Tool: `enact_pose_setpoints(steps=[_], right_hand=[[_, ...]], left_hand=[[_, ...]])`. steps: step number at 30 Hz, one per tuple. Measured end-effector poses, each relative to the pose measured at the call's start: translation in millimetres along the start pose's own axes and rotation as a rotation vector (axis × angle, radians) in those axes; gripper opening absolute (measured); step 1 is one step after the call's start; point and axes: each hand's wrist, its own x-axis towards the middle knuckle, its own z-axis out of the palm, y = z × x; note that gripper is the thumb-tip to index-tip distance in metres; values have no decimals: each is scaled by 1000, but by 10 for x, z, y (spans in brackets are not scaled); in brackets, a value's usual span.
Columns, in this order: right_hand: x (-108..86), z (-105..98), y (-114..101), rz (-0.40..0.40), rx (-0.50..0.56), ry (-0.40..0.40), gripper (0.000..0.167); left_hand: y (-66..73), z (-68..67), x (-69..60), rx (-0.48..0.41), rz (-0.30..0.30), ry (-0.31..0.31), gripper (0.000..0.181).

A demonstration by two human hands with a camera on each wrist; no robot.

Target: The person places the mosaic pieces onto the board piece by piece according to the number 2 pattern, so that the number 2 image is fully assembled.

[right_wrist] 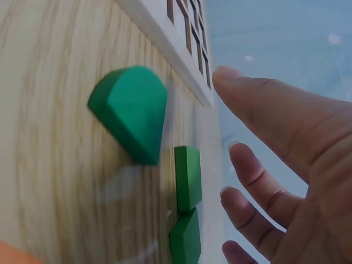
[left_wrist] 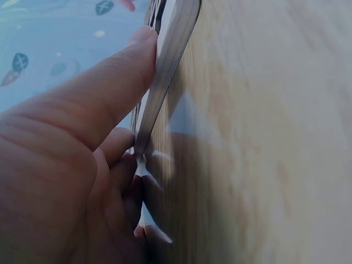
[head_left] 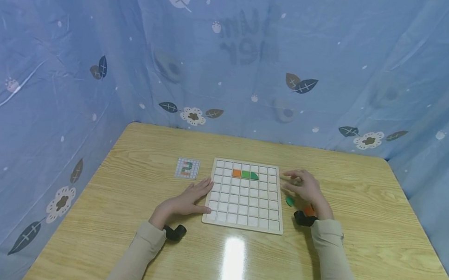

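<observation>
A white gridded board (head_left: 245, 203) lies on the table. In its second row from the back sit an orange square (head_left: 236, 173), a light green square (head_left: 246, 174) and a dark green piece with a rounded corner (head_left: 254, 176), side by side. My left hand (head_left: 189, 199) touches the board's left edge with spread fingers and thumb. Just off the right edge hovers my right hand (head_left: 306, 187), thumb and fingers apart, nothing between them. Below it lie a dark green round-edged piece (right_wrist: 129, 113) and two green pieces (right_wrist: 188, 179), partly hidden in the head view.
A small card (head_left: 187, 168) with a coloured grid pattern lies left of the board. Something orange (head_left: 309, 210) shows by the right wrist. Wood-grain table (head_left: 130, 156) surrounds the board, and a blue patterned curtain (head_left: 230, 89) stands behind it.
</observation>
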Motion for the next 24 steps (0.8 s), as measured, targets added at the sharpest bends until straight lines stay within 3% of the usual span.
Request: enact_pose_setpoints(steps=[24], right_hand=[[-169,-77,200,22,-34,9,39]], left_hand=[[6,9,11,-1,-1,3,84]])
